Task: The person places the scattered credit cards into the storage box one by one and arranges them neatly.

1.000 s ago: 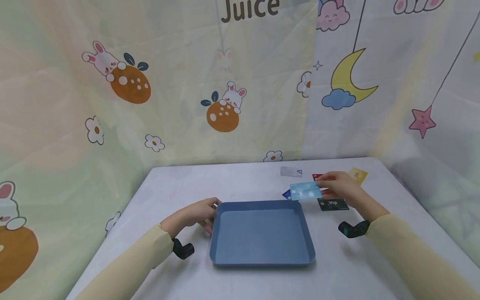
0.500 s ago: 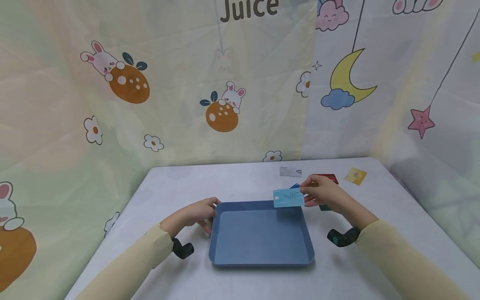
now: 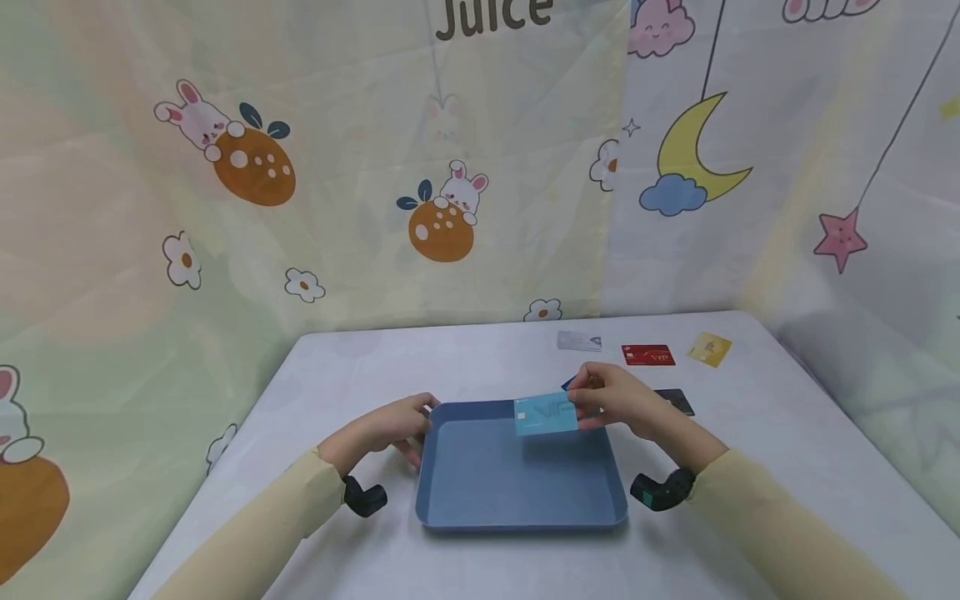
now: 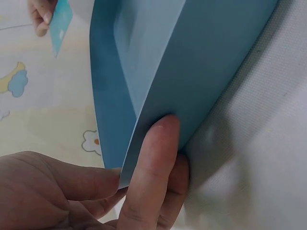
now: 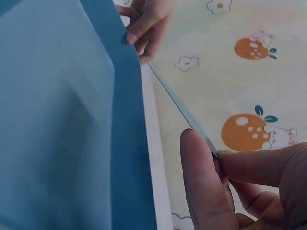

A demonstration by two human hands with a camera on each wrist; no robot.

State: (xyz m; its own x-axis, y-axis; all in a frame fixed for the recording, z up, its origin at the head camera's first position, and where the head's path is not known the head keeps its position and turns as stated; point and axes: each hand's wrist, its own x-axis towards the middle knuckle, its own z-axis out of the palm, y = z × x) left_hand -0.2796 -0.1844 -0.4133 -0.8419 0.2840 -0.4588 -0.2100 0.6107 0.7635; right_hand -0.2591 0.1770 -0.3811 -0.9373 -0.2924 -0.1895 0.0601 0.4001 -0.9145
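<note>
Card (image 3: 543,415), light blue, above tray (image 3: 517,492) | right hand (image 3: 611,398) pinching card edge | left hand (image 3: 388,428) pinching tray rim

One card (image 3: 545,414) over the tray (image 3: 517,483) (other cards (image 3: 648,355) behind, rightward)

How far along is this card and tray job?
Done, seemingly: the left hand grips the tray; no card shows inside it. In hand: the light blue card, pinched by the right hand near the tray's far edge. Apparently left: silver card, red card, gold card, black card and dark blue card on the table.
</note>
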